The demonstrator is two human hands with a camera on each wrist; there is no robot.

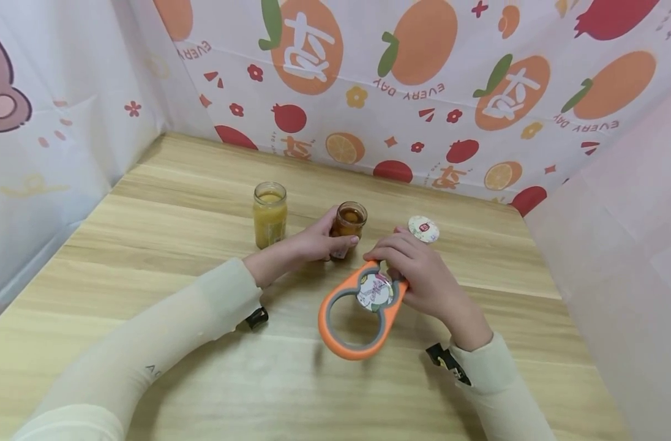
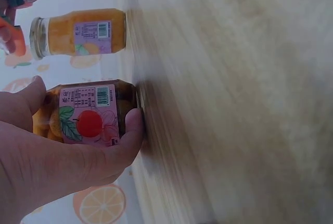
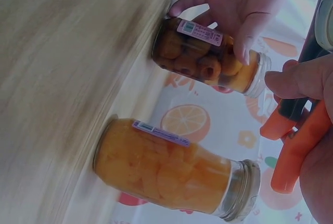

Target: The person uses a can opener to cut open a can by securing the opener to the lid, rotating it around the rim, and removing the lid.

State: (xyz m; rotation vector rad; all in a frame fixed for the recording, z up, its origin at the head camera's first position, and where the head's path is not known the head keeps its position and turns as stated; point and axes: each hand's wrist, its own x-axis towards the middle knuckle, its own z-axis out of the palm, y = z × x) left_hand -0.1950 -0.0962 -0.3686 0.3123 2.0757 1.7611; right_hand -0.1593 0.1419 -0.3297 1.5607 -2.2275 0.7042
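My left hand (image 1: 319,240) grips a lidless glass jar (image 1: 349,231) of round fruit in dark syrup, which stands upright. Its pink label (image 2: 86,125) with a red fruit and green leaves faces the left wrist camera. My right hand (image 1: 423,272) holds an orange and grey jar opener (image 1: 327,331) by its handles, tilted above the table. A round patterned lid (image 1: 375,291) sits between the opener's grey inner grips. Just behind the right hand stands a jar of orange fruit (image 3: 166,166) with its lid (image 1: 423,228) on; that hand hides most of it in the head view.
A lidless glass jar of yellow fruit (image 1: 270,223) stands left of the dark one. The wooden table (image 1: 231,380) meets a fruit-printed curtain (image 1: 363,110) at the back, with pale curtains on both sides.
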